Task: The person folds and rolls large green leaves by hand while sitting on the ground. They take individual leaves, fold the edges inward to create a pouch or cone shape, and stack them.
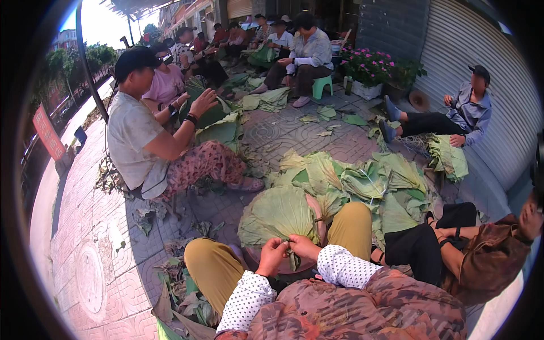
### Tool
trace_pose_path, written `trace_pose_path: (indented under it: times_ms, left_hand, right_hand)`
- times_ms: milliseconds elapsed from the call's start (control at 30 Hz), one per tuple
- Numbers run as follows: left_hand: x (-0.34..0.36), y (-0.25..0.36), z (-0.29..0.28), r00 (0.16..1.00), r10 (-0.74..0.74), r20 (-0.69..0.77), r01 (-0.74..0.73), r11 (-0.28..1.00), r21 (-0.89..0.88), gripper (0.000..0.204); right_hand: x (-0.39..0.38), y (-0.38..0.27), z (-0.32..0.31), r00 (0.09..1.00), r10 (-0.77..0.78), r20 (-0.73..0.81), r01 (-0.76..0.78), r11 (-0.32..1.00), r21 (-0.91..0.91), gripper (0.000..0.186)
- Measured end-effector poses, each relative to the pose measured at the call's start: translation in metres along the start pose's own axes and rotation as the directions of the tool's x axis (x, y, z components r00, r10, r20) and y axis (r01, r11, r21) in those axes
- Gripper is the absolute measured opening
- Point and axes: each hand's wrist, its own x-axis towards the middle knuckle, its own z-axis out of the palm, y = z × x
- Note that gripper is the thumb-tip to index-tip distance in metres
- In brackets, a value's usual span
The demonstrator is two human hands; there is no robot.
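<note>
Paved ground [113, 215] is strewn with leaf scraps. A heap of lotus leaves [362, 181] is piled ahead of the knees. 1 folded leaf [280, 214] is rested against the lap. Its stem end [292, 249] is pinched by both hands, left hand [272, 256] and right hand [304, 247], fingers closed together. Tearing is judged likely if pulled hard.

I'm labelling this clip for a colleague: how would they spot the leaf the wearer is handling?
Start at the wearer's mustard-yellow knees at the lower middle. Between them lies a big pale green lotus leaf, folded like a fan. Unlike the loose pile behind it, its stem end is pinched by the left hand and right hand.
</note>
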Motion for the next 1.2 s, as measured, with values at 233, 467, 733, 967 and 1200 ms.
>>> trace_pose_path:
  times_ms: [233, 467, 733, 967, 1200]
  left_hand:
    - [0.008, 0.018, 0.055, 0.996, 0.029, 0.087, -0.036, 0.996, 0.08, 0.007]
    - [0.008, 0.045, 0.142, 0.998, 0.063, -0.022, -0.065, 0.993, -0.094, 0.004]
    - [0.01, 0.066, 0.17, 0.993, 0.063, 0.103, -0.021, 0.93, -0.367, 0.009]
    - [0.031, 0.128, 0.079, 0.934, 0.355, -0.03, -0.28, 0.679, -0.678, 0.022]
    - [-0.003, 0.184, -0.033, 0.771, 0.626, -0.121, -0.551, 0.558, -0.621, 0.04]
  right_hand:
    - [-0.005, 0.002, -0.048, 0.998, 0.004, -0.06, -0.013, 0.99, -0.141, 0.011]
    - [-0.023, -0.044, -0.118, 0.992, -0.069, -0.11, 0.044, 0.975, -0.217, 0.023]
    - [-0.038, -0.028, -0.162, 0.978, -0.041, -0.205, 0.014, 0.991, -0.131, 0.013]
    - [-0.012, -0.014, -0.163, 0.953, 0.218, -0.211, -0.205, 0.975, 0.08, 0.014]
    - [0.014, 0.006, -0.138, 0.963, 0.22, -0.153, -0.192, 0.965, 0.178, 0.016]
